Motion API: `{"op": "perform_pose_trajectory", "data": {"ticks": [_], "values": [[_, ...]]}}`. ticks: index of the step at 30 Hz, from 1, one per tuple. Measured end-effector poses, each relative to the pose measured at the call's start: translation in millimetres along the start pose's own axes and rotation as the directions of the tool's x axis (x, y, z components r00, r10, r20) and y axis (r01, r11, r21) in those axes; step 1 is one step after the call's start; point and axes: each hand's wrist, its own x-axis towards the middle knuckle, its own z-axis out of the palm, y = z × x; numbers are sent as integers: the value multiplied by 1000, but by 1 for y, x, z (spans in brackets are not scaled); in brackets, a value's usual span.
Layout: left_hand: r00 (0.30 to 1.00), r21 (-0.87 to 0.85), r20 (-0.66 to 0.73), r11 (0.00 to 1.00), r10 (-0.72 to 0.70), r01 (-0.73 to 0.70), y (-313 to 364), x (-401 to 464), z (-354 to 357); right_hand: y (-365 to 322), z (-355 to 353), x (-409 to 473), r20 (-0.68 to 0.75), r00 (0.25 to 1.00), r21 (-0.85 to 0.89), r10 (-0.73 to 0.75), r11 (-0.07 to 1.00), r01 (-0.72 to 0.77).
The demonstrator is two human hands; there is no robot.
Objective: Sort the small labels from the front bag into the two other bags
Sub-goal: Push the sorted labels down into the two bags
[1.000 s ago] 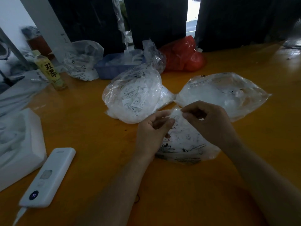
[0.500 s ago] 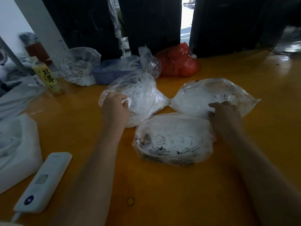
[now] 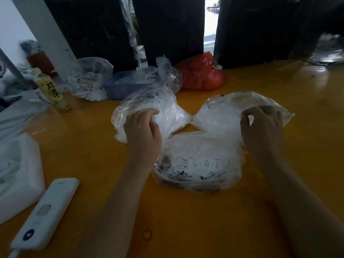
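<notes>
Three clear plastic bags of small white labels lie on the orange table [image 3: 186,220]. The front bag [image 3: 201,164] has black print and sits between my forearms. My left hand [image 3: 143,133] rests with curled fingers on the near side of the left bag [image 3: 154,101]. My right hand [image 3: 262,129] hovers over the right bag [image 3: 221,116], thumb and forefinger curved toward each other at the film. Whether either hand holds a label is hidden by the fingers.
A white handheld device [image 3: 44,213] and a white foam box [image 3: 16,174] lie at the near left. A yellow bottle [image 3: 53,92], another clear bag [image 3: 89,79], a blue tray [image 3: 128,84] and a red bag [image 3: 202,73] stand at the back. A rubber band [image 3: 147,235] lies near me.
Both hands left the front bag's mouth and spread apart, the left to the left bag, the right to the right bag. The right hand has since moved further over its bag.
</notes>
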Motion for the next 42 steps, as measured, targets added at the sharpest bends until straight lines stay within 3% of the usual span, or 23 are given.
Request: {"op": "perform_pose_trajectory", "data": {"ticks": [2, 5, 8, 10, 13, 17, 23, 32, 37, 42], "values": [[999, -201, 46, 980, 26, -17, 15, -16, 4, -10, -7, -2, -27, 999, 191, -44, 980, 48], [956, -423, 282, 884, -81, 200, 30, -39, 9, -32, -16, -11, 90, 990, 477, -109, 877, 53], [822, -528, 497, 656, -278, 540, 37, -58, 18, -46, -16, -24, 332, 929, 657, -162, 746, -104], [741, -557, 576, 498, -345, 665, 45, -63, 21, -50, -14, -30, 438, 880, 705, -183, 677, -210], [735, -605, 594, 422, -326, 675, 47, -61, 23, -52, -12, -36, 539, 817, 648, -206, 721, -245], [764, -607, 562, 468, -317, 642, 39, -57, 22, -53, -9, -42, 589, 758, 626, -282, 751, -207], [681, -656, 608, 225, -408, 720, 36, -52, 20, -55, -8, -44, 658, 700, 638, -277, 699, -323], [652, -690, 622, 91, -432, 718, 37, -49, 18, -52, -1, -45, 597, 759, 563, -260, 810, -165], [624, -697, 635, 12, -456, 717, 31, -46, 14, -44, 4, -41, 532, 821, 350, -207, 937, 9], [615, -688, 649, -2, -448, 725, 30, -46, 13, -40, 4, -39, 572, 760, 226, -309, 950, 216]]}}
